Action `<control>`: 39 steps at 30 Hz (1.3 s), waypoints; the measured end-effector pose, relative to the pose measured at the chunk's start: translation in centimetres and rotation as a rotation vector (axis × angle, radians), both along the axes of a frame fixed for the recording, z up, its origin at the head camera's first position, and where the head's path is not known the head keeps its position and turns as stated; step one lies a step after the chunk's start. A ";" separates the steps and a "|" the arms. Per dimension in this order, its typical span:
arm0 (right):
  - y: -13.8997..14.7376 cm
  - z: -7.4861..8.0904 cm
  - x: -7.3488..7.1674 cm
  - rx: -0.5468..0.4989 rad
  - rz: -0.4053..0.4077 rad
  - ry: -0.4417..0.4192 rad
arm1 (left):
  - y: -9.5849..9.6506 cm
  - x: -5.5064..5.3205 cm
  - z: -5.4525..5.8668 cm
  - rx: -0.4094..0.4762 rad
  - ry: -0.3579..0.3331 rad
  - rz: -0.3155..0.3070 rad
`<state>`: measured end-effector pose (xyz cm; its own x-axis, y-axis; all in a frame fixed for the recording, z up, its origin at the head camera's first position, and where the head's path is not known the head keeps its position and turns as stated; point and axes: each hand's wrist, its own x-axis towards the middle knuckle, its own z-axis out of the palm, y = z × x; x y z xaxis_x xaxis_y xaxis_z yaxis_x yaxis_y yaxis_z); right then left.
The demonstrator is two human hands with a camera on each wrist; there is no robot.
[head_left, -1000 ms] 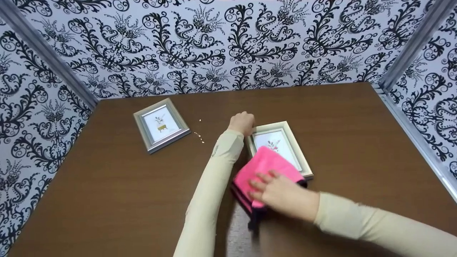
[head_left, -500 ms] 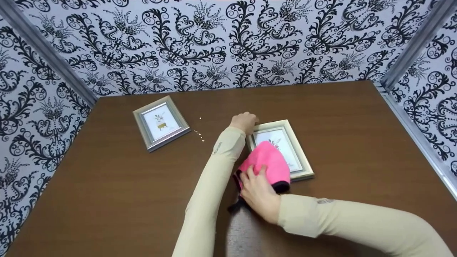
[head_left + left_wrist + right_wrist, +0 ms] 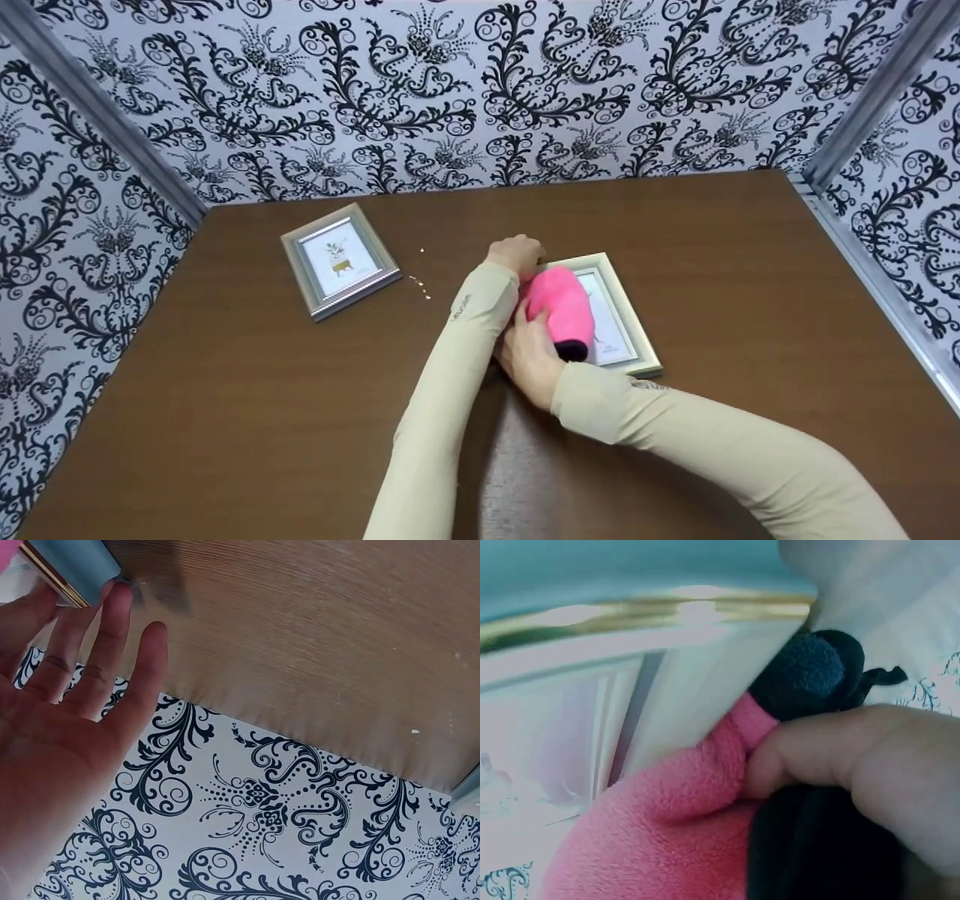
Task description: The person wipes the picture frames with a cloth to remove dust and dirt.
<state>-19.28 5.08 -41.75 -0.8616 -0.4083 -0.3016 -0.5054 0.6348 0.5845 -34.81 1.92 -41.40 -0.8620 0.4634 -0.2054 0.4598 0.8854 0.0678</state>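
Nothing legible anywhere, and here's where the eye goes: centre of the frame, a small dark mark runs across the left sleeve (image 3: 435, 390) near its cuff, looking like lettering, too small to make out! Over to lower right, and the right sleeve (image 3: 720, 427) carries a similar dark mark by its cuff, unreadable too. And right of centre, faint specks low on the print (image 3: 611, 330) inside the cream frame (image 3: 634, 322), writing or drawing, impossible to tell!

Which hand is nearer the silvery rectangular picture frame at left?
Left. The left hand is right of that silvery rectangular frame; the right hand, gripping the fluffy pink cloth, is farther off, nearer the viewer.
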 end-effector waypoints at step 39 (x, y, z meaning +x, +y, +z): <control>0.6 0.4 -0.1 -0.093 0.033 0.022 | 0.2 -1.0 -0.6 -0.021 -0.008 -0.055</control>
<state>-19.36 5.70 -41.39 -0.8532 -0.4618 -0.2424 -0.5146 0.6700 0.5350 -35.84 2.10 -41.98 -0.8336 0.5057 -0.2224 0.5075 0.8600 0.0533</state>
